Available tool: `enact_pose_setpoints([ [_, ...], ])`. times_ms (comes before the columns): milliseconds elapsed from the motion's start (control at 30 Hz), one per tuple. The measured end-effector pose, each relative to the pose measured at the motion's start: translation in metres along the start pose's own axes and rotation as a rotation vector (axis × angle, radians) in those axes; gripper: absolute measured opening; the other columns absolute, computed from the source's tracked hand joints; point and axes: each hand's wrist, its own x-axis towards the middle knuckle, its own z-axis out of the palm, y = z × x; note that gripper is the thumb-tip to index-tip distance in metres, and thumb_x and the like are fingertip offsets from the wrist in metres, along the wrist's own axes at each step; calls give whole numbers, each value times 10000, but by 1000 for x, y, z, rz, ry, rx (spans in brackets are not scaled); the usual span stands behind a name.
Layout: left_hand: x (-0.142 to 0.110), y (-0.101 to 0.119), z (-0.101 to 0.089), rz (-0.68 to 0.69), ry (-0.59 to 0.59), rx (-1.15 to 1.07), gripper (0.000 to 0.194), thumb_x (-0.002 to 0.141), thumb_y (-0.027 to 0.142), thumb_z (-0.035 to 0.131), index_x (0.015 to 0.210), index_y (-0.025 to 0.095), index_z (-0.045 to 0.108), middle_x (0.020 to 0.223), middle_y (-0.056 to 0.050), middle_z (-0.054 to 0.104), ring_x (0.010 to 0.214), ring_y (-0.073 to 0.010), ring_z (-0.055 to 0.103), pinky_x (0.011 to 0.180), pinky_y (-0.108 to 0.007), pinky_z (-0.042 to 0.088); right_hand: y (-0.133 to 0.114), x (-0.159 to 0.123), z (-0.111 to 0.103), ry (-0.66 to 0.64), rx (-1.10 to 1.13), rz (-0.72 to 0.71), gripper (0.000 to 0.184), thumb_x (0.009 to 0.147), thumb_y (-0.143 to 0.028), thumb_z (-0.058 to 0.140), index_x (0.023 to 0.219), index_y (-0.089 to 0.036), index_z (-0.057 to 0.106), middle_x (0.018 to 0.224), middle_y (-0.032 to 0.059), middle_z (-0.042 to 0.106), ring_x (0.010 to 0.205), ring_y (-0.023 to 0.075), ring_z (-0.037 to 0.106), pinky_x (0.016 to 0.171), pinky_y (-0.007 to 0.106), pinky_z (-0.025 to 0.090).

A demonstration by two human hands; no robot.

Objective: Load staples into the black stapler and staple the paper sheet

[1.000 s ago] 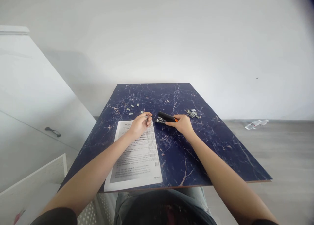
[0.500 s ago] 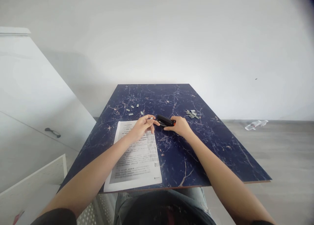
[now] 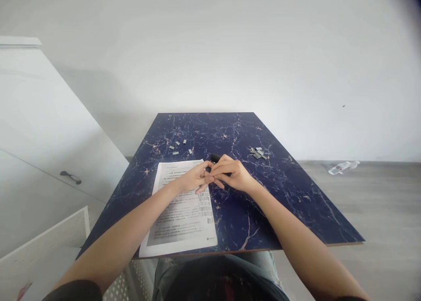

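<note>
My left hand (image 3: pixel 199 177) and my right hand (image 3: pixel 233 174) meet fingertip to fingertip above the right edge of the printed sheet (image 3: pixel 177 244). The fingers of both are bent and pinched together; whatever small thing lies between them is hidden. Just behind my right hand's fingers, the black end of a stapler (image 3: pixel 215 157) shows on the table, the rest of it covered by the hand. To the right lies a small heap of staple strips (image 3: pixel 258 153). Several loose strips, one of them a pale strip (image 3: pixel 175 153), are scattered beyond the sheet's top edge.
The dark blue marble-patterned table (image 3: pixel 210 130) has its far edge by the white wall (image 3: pixel 210 51). A white cabinet (image 3: pixel 49 117) with a dark handle stands at the left. On the floor at the right lies a clear plastic item (image 3: pixel 344 167).
My right hand has let go of the stapler and moved left to my left hand's fingers. A small pale piece visible in my left fingertips before is now hidden.
</note>
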Motion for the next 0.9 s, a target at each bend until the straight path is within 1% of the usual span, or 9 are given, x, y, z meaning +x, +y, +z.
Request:
enact_pose_setpoints([
  [100,-1,2,-2,17,32,-9,403,958,489,617,1144,211,392,1020,-155,772,346,-29,454,430,-197,348,2,-1,-9,100,28,111,100,910,-323,710,914,-270,795,876,40,769,858,202,656,844,399,518],
  [167,0,2,-3,52,95,-7,412,956,507,610,1149,211,398,997,-141,773,360,-31,452,444,-199,356,11,-4,-20,267,-3,252,159,878,-391,734,921,-250,794,895,53,766,826,203,650,777,373,526],
  [267,1,1,-5,101,254,-1,356,970,507,580,1104,213,431,827,-49,742,396,-52,452,428,-192,332,37,-16,-44,587,-185,495,307,846,-479,724,976,-209,793,880,70,768,733,197,638,703,349,513],
  [333,2,-1,-9,113,381,3,325,965,503,582,1050,218,451,701,14,664,415,-66,439,405,-184,298,58,-28,-63,708,-356,624,326,816,-488,725,940,-197,804,845,77,772,715,210,641,709,351,504],
  [367,3,-2,-11,116,445,5,317,960,503,586,1014,218,459,660,34,620,421,-69,427,397,-180,280,69,-34,-71,735,-423,674,315,802,-478,726,908,-193,807,833,79,774,715,217,647,722,353,502],
  [467,4,-7,-21,120,607,14,314,949,503,586,915,213,470,611,59,522,425,-58,376,396,-170,244,95,-53,-90,762,-551,806,250,763,-420,721,812,-187,799,763,72,768,693,230,665,748,356,496],
  [567,4,-10,-30,103,684,10,299,940,490,591,904,212,488,616,61,494,423,-51,359,398,-165,222,113,-65,-96,743,-617,876,191,735,-360,700,756,-191,785,741,70,765,705,243,685,782,358,495],
  [700,3,-10,-35,99,701,7,291,944,490,584,911,214,499,617,59,488,422,-52,350,400,-170,220,125,-71,-95,722,-638,920,192,715,-340,685,769,-192,793,748,76,766,701,248,689,796,360,497],
  [900,2,-9,-34,118,698,-18,288,949,488,575,911,211,511,611,55,480,426,-56,342,406,-181,223,126,-73,-95,698,-673,955,220,692,-344,678,777,-189,808,680,75,739,645,247,658,793,370,490],
])
